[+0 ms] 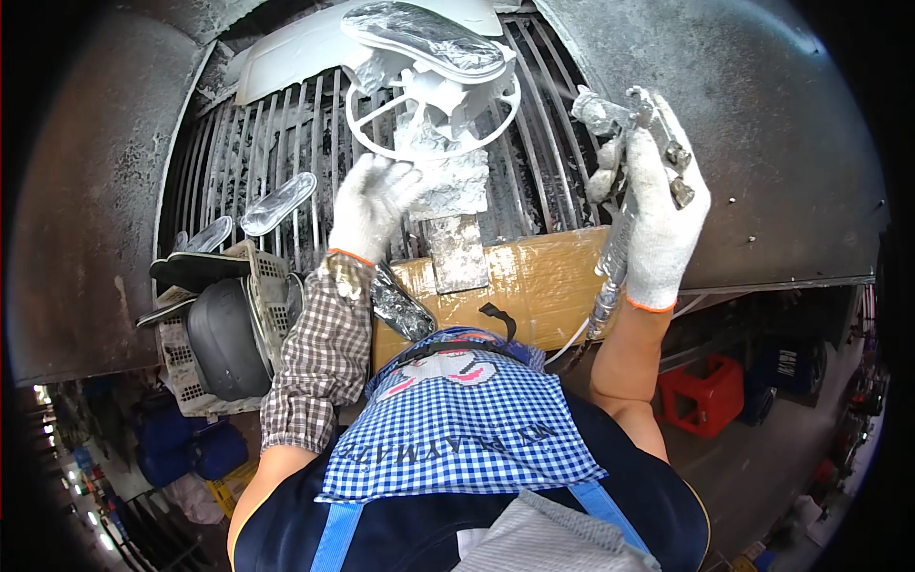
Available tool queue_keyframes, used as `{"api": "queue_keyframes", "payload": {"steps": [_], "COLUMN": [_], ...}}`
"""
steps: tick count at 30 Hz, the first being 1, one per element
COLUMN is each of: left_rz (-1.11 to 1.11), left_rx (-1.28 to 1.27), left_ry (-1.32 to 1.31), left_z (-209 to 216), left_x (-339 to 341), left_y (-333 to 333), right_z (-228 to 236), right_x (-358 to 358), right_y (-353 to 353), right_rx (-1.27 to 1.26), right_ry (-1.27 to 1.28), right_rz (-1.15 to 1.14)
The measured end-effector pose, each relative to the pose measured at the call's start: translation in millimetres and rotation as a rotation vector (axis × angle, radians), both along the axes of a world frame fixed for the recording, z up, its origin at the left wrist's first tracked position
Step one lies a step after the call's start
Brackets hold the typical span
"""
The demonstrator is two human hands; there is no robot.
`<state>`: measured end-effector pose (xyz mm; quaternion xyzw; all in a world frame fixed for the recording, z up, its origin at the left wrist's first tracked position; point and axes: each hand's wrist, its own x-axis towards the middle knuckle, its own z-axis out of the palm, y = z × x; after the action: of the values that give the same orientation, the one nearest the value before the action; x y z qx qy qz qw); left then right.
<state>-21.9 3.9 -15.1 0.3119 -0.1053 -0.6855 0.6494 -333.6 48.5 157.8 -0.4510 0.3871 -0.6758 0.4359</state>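
Observation:
My right hand (662, 200), in a white knitted glove, is closed around a paint-caked spray gun (604, 116) at the right of the grille. A silvery wrapped hose (613, 250) runs down beside that wrist. My left hand (374, 205), gloved too, has its fingers loosely apart just below the rim of a white spoked turntable wheel (385, 151); whether they touch the rim I cannot tell. On top of the wheel rests a shoe-sole-shaped piece (429, 40) with a shiny film-covered middle and a pale edge. Under the wheel is a crusted white support (453, 186).
Metal grille bars (300, 124) lie behind, between dark booth walls (95, 181). Film-covered sole pieces (278, 204) lean at the left near a pale crate (191, 377) holding dark pieces. A taped cardboard panel (543, 276) spans the front. A red stool (703, 396) stands lower right.

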Motion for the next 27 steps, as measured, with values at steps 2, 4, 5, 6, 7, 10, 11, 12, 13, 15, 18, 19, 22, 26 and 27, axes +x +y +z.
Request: {"api": "queue_keyframes", "payload": {"steps": [2, 4, 5, 6, 7, 10, 11, 12, 13, 15, 18, 19, 22, 26, 27], "left_rz": [-0.041, -0.089, -0.091, -0.114, -0.12, -0.12, -0.121, -0.124, -0.111, -0.099, -0.072, -0.066, -0.054, -0.092, -0.113], "left_rx": [-0.013, 0.022, 0.048, 0.001, -0.012, -0.043, -0.055, -0.064, -0.072, -0.093, -0.138, -0.14, -0.14, -0.183, -0.209], "left_ry": [-0.05, 0.015, 0.037, 0.058, 0.067, 0.079, 0.078, 0.096, 0.071, 0.076, 0.051, 0.03, -0.003, 0.016, 0.028], "left_z": [-2, -3, -3, -2, -2, 1, 2, 4, 5, 7, 9, 9, 9, 7, 7], "left_x": [-14, -28, -33, -37, -40, -40, -39, -37, -34, -27, -16, -13, -2, 13, 16], "left_y": [4, 7, 8, 8, 9, 9, 9, 9, 8, 7, 8, 9, 8, 5, 4], "right_z": [1, 3, 4, 4, 4, 4, 3, 3, 2, 0, -2, -3, -7, -13, -14], "right_x": [1, 2, 2, 3, 3, 5, 5, 5, 7, 10, 15, 16, 25, 31, 32], "right_y": [5, 6, 7, 7, 6, 6, 7, 7, 8, 6, 6, 8, 5, -8, -10], "right_rx": [0.015, 0.04, 0.064, 0.041, 0.035, 0.056, 0.066, 0.086, 0.093, 0.055, 0.045, 0.046, 0.023, 0.01, 0.023], "right_ry": [-0.001, 0.039, 0.03, 0.023, 0.011, 0.01, 0.044, 0.071, 0.023, -0.001, -0.018, -0.011, 0.058, 0.079, 0.086], "right_rz": [0.05, 0.089, 0.09, 0.087, 0.082, 0.111, 0.135, 0.145, 0.172, 0.143, 0.195, 0.254, 0.31, 0.29, 0.273]}}
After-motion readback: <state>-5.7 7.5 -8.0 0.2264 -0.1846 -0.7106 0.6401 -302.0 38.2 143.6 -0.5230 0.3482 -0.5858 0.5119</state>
